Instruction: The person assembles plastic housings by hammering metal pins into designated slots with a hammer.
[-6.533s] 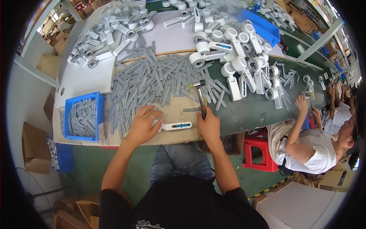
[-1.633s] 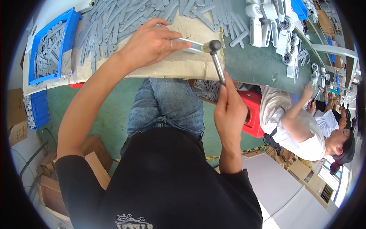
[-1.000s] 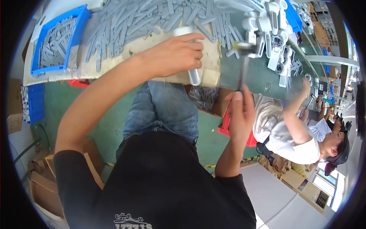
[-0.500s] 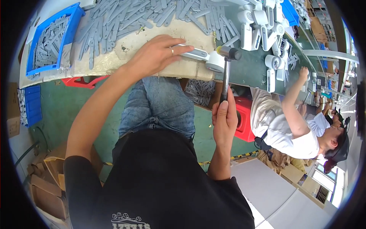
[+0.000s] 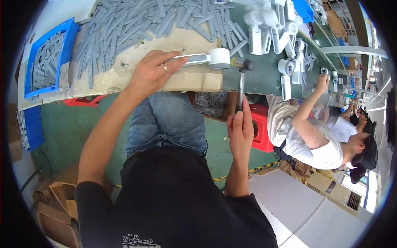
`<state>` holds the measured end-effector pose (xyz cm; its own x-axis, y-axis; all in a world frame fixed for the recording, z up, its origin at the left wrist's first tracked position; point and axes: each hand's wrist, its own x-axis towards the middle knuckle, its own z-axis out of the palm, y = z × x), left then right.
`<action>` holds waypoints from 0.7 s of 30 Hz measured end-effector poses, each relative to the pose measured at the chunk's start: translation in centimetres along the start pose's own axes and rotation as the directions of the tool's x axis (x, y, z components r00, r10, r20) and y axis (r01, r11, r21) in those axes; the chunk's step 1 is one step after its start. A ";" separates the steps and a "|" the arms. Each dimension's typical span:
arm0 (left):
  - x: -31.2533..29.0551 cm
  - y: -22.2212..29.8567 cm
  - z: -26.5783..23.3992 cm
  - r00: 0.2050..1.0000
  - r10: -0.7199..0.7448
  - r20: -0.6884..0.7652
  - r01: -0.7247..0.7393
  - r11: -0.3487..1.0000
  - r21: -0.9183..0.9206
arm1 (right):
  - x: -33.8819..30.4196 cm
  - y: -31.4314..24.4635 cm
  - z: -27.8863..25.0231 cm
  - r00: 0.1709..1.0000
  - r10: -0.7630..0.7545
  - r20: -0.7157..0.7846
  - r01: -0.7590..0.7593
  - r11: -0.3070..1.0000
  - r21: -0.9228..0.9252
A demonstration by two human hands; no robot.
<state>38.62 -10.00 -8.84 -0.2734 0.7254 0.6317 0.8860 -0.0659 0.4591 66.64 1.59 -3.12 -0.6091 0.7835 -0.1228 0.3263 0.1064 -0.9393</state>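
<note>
Apparently mid-tapping, the left hand (image 5: 155,72) grips a white handheld fan (image 5: 219,58) by its handle (image 5: 197,59) near the table (image 5: 260,78)'s front edge, the right hand (image 5: 241,131) clasping a mallet (image 5: 241,84); striking would call for steadiness.

The fan (image 5: 202,59) is white, with a drum-shaped round head and a slim straight handle inset with a long grey panel. It is gripped at the handle's left end by the left hand (image 5: 155,70) and held roughly level over the near part of the surface (image 5: 188,80), its head pointed right. The hammer (image 5: 241,84) is held by its dark grip in the right hand (image 5: 240,130), its metal shaft upright in view. Its small head, yellowish at the left end and dark at the right, is seen just right of the fan's head; contact cannot be told.
</note>
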 end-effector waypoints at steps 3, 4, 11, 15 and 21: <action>0.0 -0.3 0.1 1.000 0.031 -0.005 -0.031 0.999 0.020 | -0.9 -2.3 1.4 0.996 0.063 0.071 -0.049 0.983 -0.176; 0.1 -0.2 0.1 1.000 0.028 -0.001 -0.028 0.999 0.024 | -0.9 -2.9 1.7 0.995 0.065 0.075 -0.051 0.984 -0.172; 0.2 -0.2 0.3 0.999 0.033 -0.033 -0.033 0.999 0.000 | -0.8 -5.5 3.3 0.993 -0.118 0.000 0.109 0.923 -0.369; 0.1 -0.3 0.2 0.999 0.038 -0.030 -0.038 0.999 -0.004 | 1.0 -4.3 4.1 0.994 0.064 0.094 0.000 0.824 -0.567; 0.5 -0.2 0.3 0.998 0.039 -0.043 -0.039 0.999 -0.015 | 0.4 -2.9 3.8 0.968 -0.246 -0.057 0.200 0.885 -0.421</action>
<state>38.42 -9.43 -8.79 -0.2551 0.6919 0.6755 0.8903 -0.1045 0.4432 62.73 -0.76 -1.63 -0.6284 0.7668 0.1306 0.4713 0.5089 -0.7203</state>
